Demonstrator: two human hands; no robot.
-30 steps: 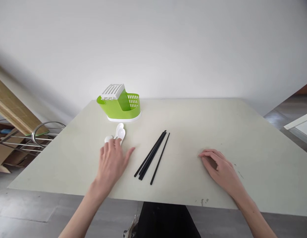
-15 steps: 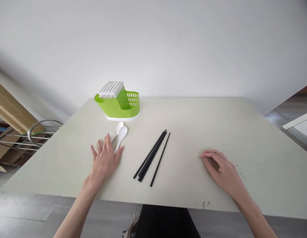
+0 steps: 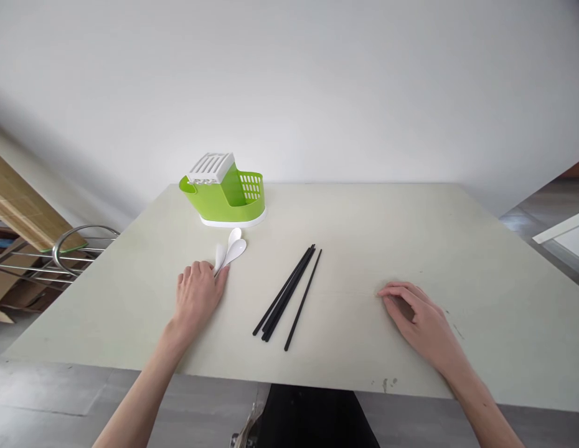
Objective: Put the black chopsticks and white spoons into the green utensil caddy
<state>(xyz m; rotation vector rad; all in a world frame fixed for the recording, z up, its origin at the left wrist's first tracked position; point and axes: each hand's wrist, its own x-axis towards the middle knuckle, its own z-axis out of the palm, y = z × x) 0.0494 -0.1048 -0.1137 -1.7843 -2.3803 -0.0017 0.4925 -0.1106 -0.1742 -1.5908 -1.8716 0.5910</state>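
- The left hand (image 3: 198,292) has changed most: half a second ago its fingers were spread apart beside the spoons; now they are drawn in, thumb on one side and fingers on the other, clamped on the handles.
- The white spoons (image 3: 234,250) lie on the left part of the tabletop (image 3: 355,236), in front of the caddy, their bowls pointing away from the person. Two bowls overlap, and a third, blurred, sits just to their left. They point further right than in the previous frame and fan out from the hand; the lower ends of the handles are hidden under it.
- The right hand (image 3: 418,317) has kept its place and pose: it rests on the tabletop, well apart from the left, thumb and forefinger tips together around a hollow, with nothing visible held.
- The black chopsticks (image 3: 287,295) lie as they did, between the two hands, most in a narrow bundle and one apart on the right.
- The green caddy (image 3: 224,202), with its white slotted top (image 3: 211,167), stands unmoved near the wall (image 3: 345,93), behind the spoons.
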